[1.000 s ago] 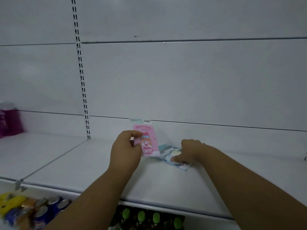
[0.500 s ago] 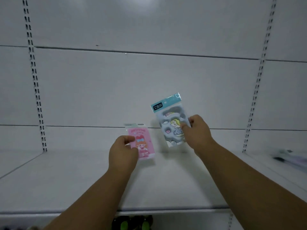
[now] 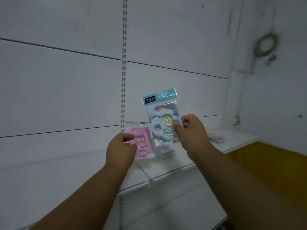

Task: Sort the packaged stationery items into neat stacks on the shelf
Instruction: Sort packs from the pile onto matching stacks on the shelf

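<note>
Both bare forearms reach forward and up from the lower corners; the left hand sits lower, thumb and fingers pinching a pink packet at its left edge; the right hand — raised higher — pinches a blue packet, fingers curled.

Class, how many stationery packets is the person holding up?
2: the pink packet in the left hand, the blue packet in the right hand. Blurred packets on the shelf may add more.
</note>
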The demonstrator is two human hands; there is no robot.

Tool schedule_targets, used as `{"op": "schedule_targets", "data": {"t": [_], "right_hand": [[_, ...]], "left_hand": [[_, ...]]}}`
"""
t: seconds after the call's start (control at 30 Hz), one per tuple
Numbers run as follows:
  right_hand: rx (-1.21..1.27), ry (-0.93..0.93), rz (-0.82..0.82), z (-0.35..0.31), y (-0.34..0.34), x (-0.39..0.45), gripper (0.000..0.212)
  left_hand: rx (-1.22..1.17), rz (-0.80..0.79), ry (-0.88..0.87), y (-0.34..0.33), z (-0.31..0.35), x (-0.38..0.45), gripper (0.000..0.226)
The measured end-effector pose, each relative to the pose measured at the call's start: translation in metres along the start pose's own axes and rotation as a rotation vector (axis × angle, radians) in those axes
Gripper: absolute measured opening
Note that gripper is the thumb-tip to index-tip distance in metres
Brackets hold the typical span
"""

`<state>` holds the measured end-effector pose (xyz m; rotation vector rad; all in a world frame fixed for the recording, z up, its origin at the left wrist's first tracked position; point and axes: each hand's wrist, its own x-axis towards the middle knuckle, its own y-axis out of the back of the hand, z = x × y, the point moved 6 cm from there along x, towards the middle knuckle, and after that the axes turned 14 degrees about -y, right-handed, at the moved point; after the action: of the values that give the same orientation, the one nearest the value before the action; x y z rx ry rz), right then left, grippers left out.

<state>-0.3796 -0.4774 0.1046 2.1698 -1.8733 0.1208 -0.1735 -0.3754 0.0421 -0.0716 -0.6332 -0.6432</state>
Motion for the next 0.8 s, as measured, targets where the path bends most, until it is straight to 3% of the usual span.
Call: {"op": "schedule_targets", "data": {"t": [0.17,0.4,0.63,0.8], "right_hand": [[0.003,-0.055,0.094,0.029,0.110,0.064,0.017],[-0.079,-0.016,0.183,0.058,0.183,0.164,0.016],[-0.051,-0.061,0.193,0.083,0.200,0.258,0.019],[-0.110,-0.026,0.147,0.104,0.208,0.320,0.021]], "left_hand": [[-0.071,-0.094,-0.022,-0.139,0.029,0.008,0.025],[-0.087,-0.157,-0.054,-0.273,0.032,0.055,0.026],[-0.049,-0.173,-0.028,-0.344,0.022,0.088,0.026],[0.029,-0.086,0.021,-0.372,0.005,0.101,0.025]]}}
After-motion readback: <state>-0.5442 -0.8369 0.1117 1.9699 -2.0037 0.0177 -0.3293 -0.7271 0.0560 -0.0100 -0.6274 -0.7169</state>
